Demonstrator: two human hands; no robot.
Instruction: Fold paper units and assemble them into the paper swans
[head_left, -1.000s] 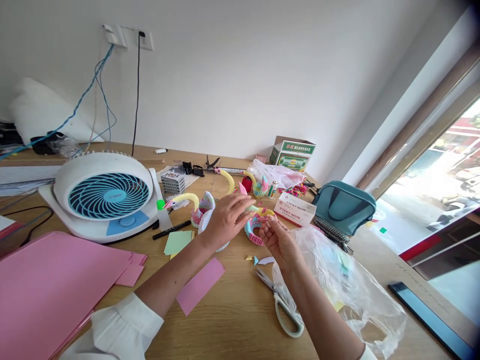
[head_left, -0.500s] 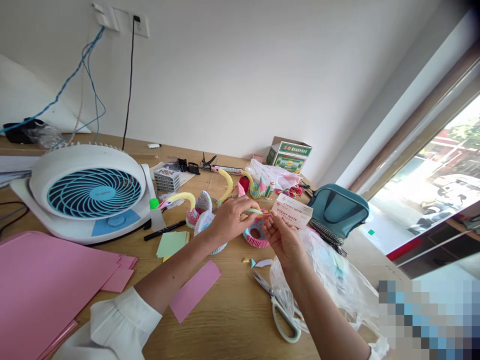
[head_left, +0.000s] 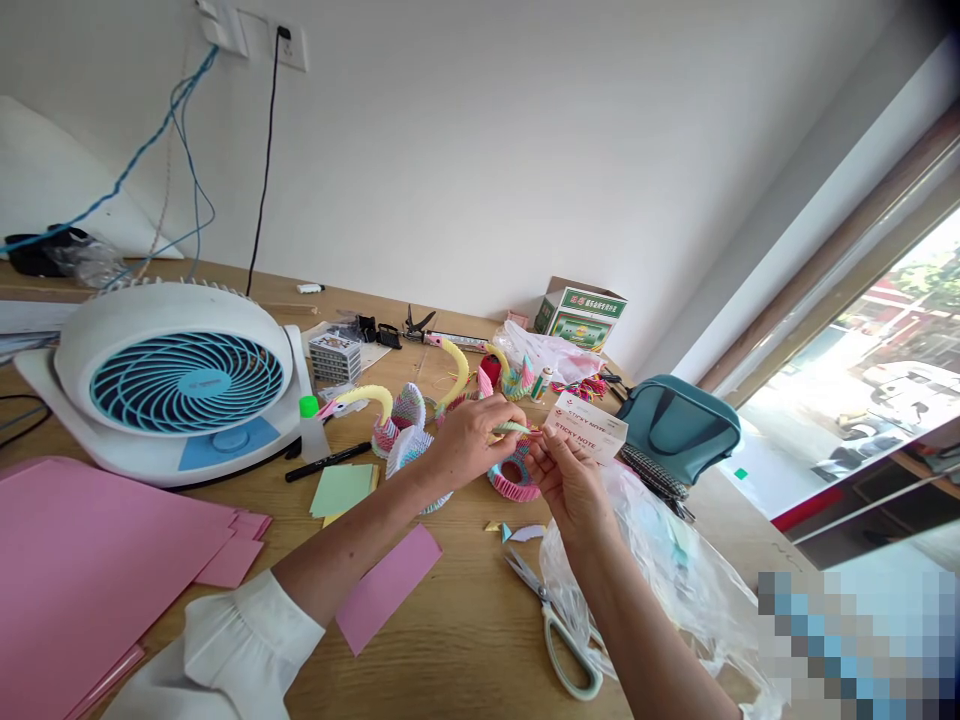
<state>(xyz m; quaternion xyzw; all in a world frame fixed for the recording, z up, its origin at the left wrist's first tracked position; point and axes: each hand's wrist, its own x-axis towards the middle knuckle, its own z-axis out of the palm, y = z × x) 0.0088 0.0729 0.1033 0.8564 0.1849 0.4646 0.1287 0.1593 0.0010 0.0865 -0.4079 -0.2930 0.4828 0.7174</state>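
My left hand point(head_left: 471, 445) and my right hand point(head_left: 568, 482) meet above the desk, with a short strip of folded yellow-green paper point(head_left: 511, 428) pinched between their fingertips. Just below sits a pink and blue folded-paper ring point(head_left: 514, 486). Left of my left hand stands a paper swan body point(head_left: 410, 450) with pale folded units. A white sticky note box point(head_left: 586, 428) stands just beyond my right fingers. Scissors with pale handles point(head_left: 553, 622) lie below my right forearm.
A white desk fan point(head_left: 176, 385) stands at left, with pink paper sheets point(head_left: 97, 560) in front of it. Several origami swans, a glue bottle point(head_left: 311, 430), a black marker point(head_left: 328, 461), a teal bag point(head_left: 675, 435) and a plastic bag point(head_left: 637, 570) surround my hands.
My hands have drawn closer together around the paper strip. The whole view has shifted and tilted slightly as my head moved. The objects on the desk stay in place.
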